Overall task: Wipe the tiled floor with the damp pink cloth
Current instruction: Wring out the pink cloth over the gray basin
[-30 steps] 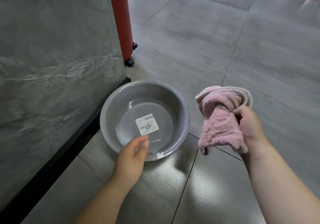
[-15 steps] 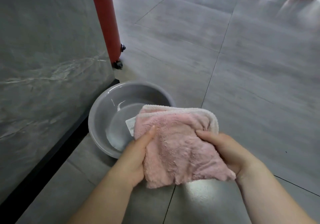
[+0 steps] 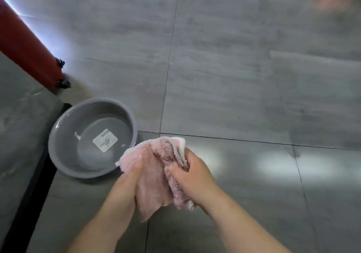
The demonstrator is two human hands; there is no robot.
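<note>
A fluffy pink cloth (image 3: 154, 174) with a pale edge hangs crumpled between both hands, held above the grey tiled floor (image 3: 224, 76). My left hand (image 3: 127, 184) grips its left side with the thumb pressed into the pile. My right hand (image 3: 189, 172) is closed on the bunched right edge. The cloth's lower end dangles between my wrists, just to the right of a grey basin (image 3: 64, 127).
The round grey basin holds a little water and has a white label on its bottom. A grey marbled panel (image 3: 21, 125) with a black base stands at the left. A red wheeled object (image 3: 25, 47) leans behind it. Glossy tiles spread ahead and to the right.
One second ago only my right hand held the cloth and the left was at the basin rim. Both hands now hold it, bunched tighter, and the view has tipped down.
</note>
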